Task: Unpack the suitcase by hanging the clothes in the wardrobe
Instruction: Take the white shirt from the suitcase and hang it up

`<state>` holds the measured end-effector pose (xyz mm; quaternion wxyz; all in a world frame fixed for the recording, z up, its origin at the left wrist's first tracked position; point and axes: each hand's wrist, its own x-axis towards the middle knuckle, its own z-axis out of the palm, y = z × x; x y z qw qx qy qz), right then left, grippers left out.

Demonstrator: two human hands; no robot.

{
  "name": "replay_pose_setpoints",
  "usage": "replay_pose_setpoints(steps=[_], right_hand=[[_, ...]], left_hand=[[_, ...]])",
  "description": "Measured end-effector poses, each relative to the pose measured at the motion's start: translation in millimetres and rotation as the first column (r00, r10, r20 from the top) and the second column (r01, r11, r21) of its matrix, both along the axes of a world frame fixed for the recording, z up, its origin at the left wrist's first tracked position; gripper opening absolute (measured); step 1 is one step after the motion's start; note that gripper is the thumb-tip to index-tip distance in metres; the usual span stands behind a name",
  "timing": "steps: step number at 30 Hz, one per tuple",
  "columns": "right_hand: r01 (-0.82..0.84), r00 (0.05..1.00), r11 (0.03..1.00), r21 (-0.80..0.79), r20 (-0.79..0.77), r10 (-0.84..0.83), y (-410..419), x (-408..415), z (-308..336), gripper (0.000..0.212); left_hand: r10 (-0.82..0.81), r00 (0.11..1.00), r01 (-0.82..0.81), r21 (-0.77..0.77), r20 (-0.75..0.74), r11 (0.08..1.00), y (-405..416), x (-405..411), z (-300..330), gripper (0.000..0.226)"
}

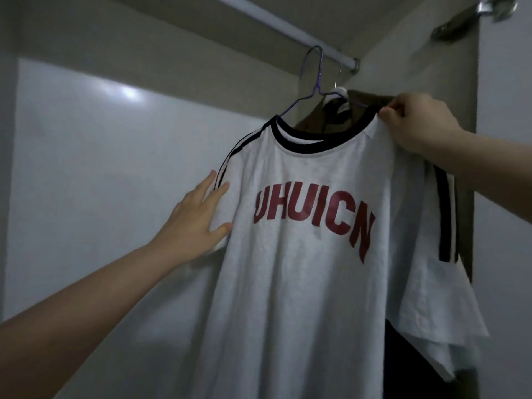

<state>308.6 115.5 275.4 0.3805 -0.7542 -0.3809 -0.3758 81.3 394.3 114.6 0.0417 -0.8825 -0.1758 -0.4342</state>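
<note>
A white T-shirt (311, 283) with red letters and a black collar hangs on a purple wire hanger (316, 79), whose hook sits over the wardrobe rail (290, 30). My left hand (198, 220) lies flat with straight fingers against the shirt's left sleeve. My right hand (417, 125) pinches the shirt's fabric at the right shoulder, beside the collar. The suitcase is out of view.
Behind the T-shirt a brown garment (325, 116) hangs on a white hanger at the rail's right end. The wardrobe's pale back wall (115, 182) fills the left. The side panel (431, 67) stands close on the right, with a metal fitting above it.
</note>
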Motion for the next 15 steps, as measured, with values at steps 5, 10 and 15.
replay_pose_setpoints(steps=[5,10,15], right_hand=[[0.059,0.994,0.987,0.151,-0.101,-0.044,27.0,5.3,59.7,0.039],[0.057,0.981,0.964,0.260,-0.194,-0.006,59.0,17.5,104.7,0.041],[0.106,0.981,0.966,0.238,-0.186,-0.062,93.7,23.2,128.5,0.048]], left_hand=[[-0.062,0.995,0.062,-0.004,0.073,0.998,19.8,21.0,31.6,0.076],[-0.141,0.982,0.148,-0.045,0.129,0.988,26.7,37.2,51.3,0.076],[-0.183,0.977,0.178,0.051,0.108,0.983,33.4,47.3,57.2,0.075]])
